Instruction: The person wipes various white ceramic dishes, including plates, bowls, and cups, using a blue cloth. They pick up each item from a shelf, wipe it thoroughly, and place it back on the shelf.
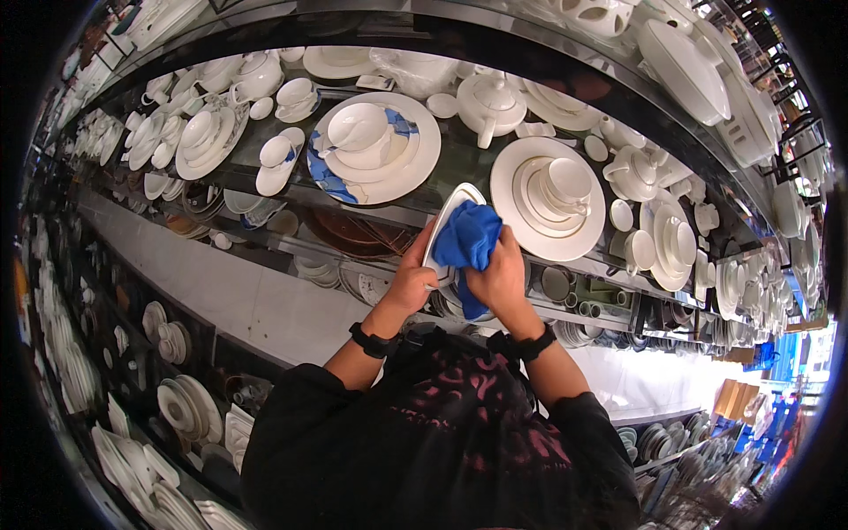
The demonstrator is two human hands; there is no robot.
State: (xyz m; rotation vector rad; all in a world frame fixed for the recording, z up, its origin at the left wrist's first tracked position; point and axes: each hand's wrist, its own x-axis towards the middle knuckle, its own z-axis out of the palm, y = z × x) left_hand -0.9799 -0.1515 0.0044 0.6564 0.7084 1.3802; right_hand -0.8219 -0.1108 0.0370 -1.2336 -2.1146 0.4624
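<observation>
My left hand (411, 283) grips the near end of a white ceramic dish (456, 199) with a thin dark line inside its rim. The dish is tilted up in front of my chest. A bunched blue cloth (468, 237) is in my right hand (501, 277), pressed against the dish's inner face and covering most of it. One end of the cloth hangs below that hand. Just beyond, on the shelf, lie a large white plate with blue floral patches (424, 147), bearing a bowl (358, 126), and a gold-lined plate stack (509, 192) topped by a cup (570, 180).
A white teapot (491, 106) stands farther back among more crockery. The dark upper shelf edge (411, 30) runs above, with a lidded white dish (682, 69) at right. Lower shelves hold brown plates (351, 232). Behind me, past the pale floor (199, 275), stand stacked plates (192, 407).
</observation>
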